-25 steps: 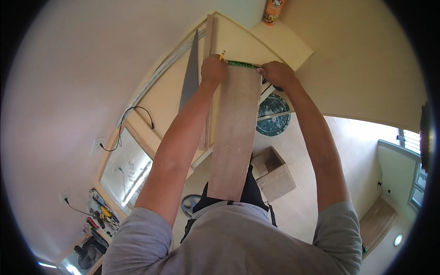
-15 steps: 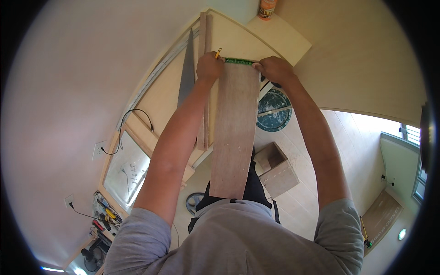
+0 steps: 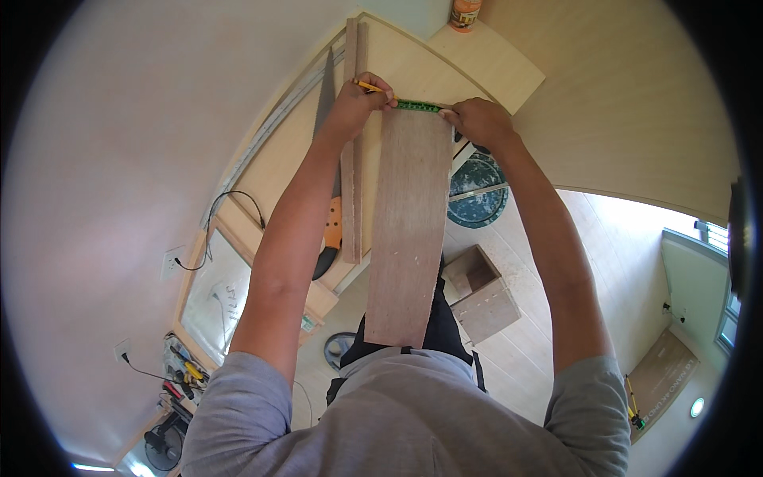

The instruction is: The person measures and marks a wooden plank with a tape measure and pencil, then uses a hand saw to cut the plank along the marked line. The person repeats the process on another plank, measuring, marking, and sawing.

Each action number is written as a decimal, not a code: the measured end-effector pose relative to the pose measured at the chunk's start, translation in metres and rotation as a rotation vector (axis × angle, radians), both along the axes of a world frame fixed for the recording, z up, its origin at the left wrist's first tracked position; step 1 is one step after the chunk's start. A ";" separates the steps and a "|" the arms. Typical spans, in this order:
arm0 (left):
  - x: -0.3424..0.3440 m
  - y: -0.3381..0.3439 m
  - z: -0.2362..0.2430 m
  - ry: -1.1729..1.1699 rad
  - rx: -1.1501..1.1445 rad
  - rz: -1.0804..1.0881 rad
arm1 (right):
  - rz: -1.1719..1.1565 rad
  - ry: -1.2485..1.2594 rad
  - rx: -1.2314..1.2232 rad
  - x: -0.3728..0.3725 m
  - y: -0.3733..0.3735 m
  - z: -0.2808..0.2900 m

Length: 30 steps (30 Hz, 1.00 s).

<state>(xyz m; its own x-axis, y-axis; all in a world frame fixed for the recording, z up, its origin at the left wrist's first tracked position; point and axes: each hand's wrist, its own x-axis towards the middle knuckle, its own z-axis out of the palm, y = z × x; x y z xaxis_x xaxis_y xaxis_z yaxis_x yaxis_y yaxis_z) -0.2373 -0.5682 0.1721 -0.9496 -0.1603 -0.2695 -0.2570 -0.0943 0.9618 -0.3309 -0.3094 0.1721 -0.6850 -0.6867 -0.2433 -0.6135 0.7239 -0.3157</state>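
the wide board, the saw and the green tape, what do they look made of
Wide board: wood, perhaps plywood; matte, unpainted brown face with a ragged right edge.
Saw blade: probably steel; thin, flat and dull grey.
Saw handle: likely plastic, orange and black.
Green tape: maybe coated metal; thin, dark-marked strip, too small to be sure.

Free rm on tabletop (image 3: pixel 425 67) beyond tape (image 3: pixel 417 106); strips (image 3: pixel 352 203) & saw (image 3: pixel 335 222) block L.

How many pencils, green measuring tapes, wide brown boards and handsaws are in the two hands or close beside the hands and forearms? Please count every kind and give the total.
Pencil: 1
Green measuring tape: 1
Wide brown board: 1
Handsaw: 1
Total: 4
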 end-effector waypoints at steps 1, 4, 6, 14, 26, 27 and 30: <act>0.001 0.000 -0.004 0.047 -0.002 -0.012 | 0.004 0.007 0.006 0.000 0.000 0.000; 0.004 -0.004 -0.011 0.058 -0.066 -0.017 | -0.007 0.007 0.014 0.001 0.000 0.001; 0.006 -0.007 -0.011 0.066 -0.131 -0.043 | -0.021 -0.002 0.021 0.001 -0.001 0.002; 0.009 -0.006 -0.010 0.079 -0.141 -0.048 | -0.035 -0.003 0.012 0.002 -0.001 0.001; 0.011 -0.007 -0.013 0.101 -0.194 -0.064 | -0.001 0.016 -0.021 0.000 0.001 0.001; 0.011 -0.007 -0.013 0.099 -0.206 -0.063 | -0.004 0.012 -0.024 0.000 0.001 0.001; 0.011 -0.008 -0.014 0.102 -0.185 -0.063 | -0.012 -0.002 -0.016 0.000 0.001 0.000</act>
<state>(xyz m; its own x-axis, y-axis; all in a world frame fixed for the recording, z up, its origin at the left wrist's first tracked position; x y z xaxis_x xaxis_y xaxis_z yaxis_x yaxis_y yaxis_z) -0.2263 -0.5758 0.1585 -0.9801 -0.1372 -0.1434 -0.1577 0.0998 0.9824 -0.3309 -0.3088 0.1721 -0.6929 -0.6820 -0.2339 -0.6038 0.7262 -0.3288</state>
